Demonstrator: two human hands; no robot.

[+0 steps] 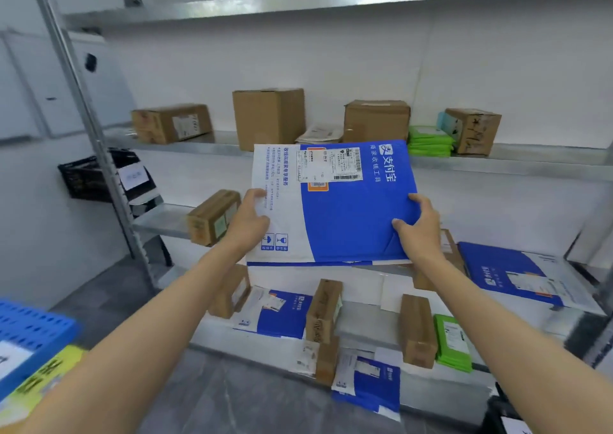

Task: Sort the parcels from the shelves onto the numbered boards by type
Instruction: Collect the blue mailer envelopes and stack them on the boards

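Two bare forearms reach up from the bottom corners of the frame, the left forearm [132, 350] and the right forearm [517, 344] well apart. The left hand [250, 216] grips the white left edge of a blue and white mailer [345, 214], thumb on its face. The right hand [419, 223] grips the blue lower right part, thumb on top as well. The mailer sits at the centre of the frame, held off the shelving, label side up.

Just left of the left hand, a small taped box [212, 218] stands on the end of the middle shelf [159, 221]. Right of the right hand, a second blue mailer [507, 274] lies flat on that level.

Above, along the upper shelf [530, 161], stand four cardboard boxes: a low one [172, 123], a tall one [268, 118], a squarish one [376, 120] and a marked one [474, 131], with a stack of green mailers [429, 141] between the last two.

Below the hands, on the lower shelf [365, 320], lie a third blue mailer [278, 314], two upright boxes [323, 311] and a green packet [452, 342].

At the left, a black crate [86, 178] hangs by the steel post [86, 111]. A blue perforated board [30, 334] shows in the lower left corner.
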